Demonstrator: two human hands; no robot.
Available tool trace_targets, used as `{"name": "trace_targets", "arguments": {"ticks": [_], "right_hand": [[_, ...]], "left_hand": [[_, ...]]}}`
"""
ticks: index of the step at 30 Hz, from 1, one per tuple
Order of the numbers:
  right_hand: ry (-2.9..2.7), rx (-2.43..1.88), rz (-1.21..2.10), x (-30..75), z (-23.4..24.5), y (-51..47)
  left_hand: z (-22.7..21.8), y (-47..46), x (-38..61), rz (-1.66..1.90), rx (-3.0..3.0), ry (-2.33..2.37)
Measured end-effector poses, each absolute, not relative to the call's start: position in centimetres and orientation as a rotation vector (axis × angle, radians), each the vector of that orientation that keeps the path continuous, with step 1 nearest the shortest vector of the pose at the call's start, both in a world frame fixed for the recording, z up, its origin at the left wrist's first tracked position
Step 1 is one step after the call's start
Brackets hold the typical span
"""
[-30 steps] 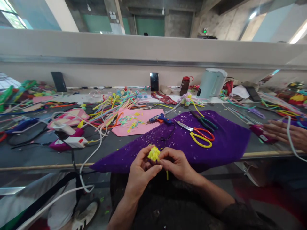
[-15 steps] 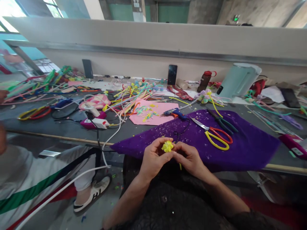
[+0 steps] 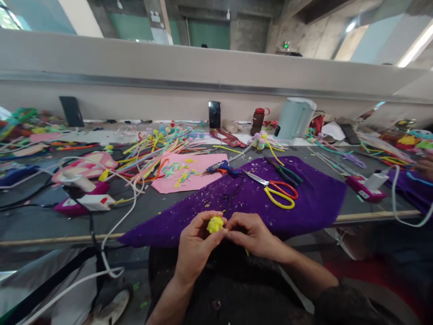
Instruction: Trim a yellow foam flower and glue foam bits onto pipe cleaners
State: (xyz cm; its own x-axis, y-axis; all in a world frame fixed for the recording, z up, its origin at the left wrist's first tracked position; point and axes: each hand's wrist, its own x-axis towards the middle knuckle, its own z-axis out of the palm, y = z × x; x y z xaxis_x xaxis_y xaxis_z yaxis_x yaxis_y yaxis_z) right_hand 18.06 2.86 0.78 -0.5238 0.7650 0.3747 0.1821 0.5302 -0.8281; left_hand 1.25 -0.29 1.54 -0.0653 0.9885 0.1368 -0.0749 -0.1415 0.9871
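Note:
A small fluffy yellow flower (image 3: 215,224) is pinched between both of my hands, just over the near edge of a purple cloth (image 3: 304,198). My left hand (image 3: 194,246) curls round it from the left, thumb and fingers closed on it. From the right, my right hand (image 3: 252,234) closes its fingertips on the same piece; a thin yellow stem pokes out below it.
On the purple cloth lie yellow-and-red scissors (image 3: 275,192), green pliers (image 3: 286,171) and a blue glue gun (image 3: 221,168). A pink sheet (image 3: 189,174), a heap of coloured pipe cleaners (image 3: 162,144), white cables (image 3: 115,225), a kettle (image 3: 296,118) and a phone (image 3: 214,114) stand beyond. Another person's hand (image 3: 426,169) shows far right.
The view swung left and then back to the right. My hands stay closed on the yellow flower, working it slightly. The neighbour's hand at right has drawn back from the pink item.

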Motion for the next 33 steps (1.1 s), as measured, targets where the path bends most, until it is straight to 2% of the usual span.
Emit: {"name": "trace_targets", "arguments": {"ticks": [5, 10, 15, 23, 33], "right_hand": [[-2.146, -0.779, 0.869, 20.8, 3.2, 2.7], [-2.127, -0.989, 0.326, 27.8, 8.8, 6.4], [-1.942, -1.488, -0.168, 33.3, 11.3, 16.9], [-1.732, -1.857, -0.091, 35.3, 7.8, 31.4], [-1.688, -2.019, -0.021, 35.3, 4.1, 35.9]], "left_hand": [[1.6, -0.3, 1.1, 1.242, 1.259, 1.137], [0.6, -0.3, 1.2, 1.194, 1.368, 1.185], [0.3, -0.5, 1.9, 1.121, 1.548, 1.199], [-0.6, -0.4, 1.3, 1.078, 1.591, 1.306], [-0.9, -0.2, 1.4, 1.028, 1.607, 1.353]]}}
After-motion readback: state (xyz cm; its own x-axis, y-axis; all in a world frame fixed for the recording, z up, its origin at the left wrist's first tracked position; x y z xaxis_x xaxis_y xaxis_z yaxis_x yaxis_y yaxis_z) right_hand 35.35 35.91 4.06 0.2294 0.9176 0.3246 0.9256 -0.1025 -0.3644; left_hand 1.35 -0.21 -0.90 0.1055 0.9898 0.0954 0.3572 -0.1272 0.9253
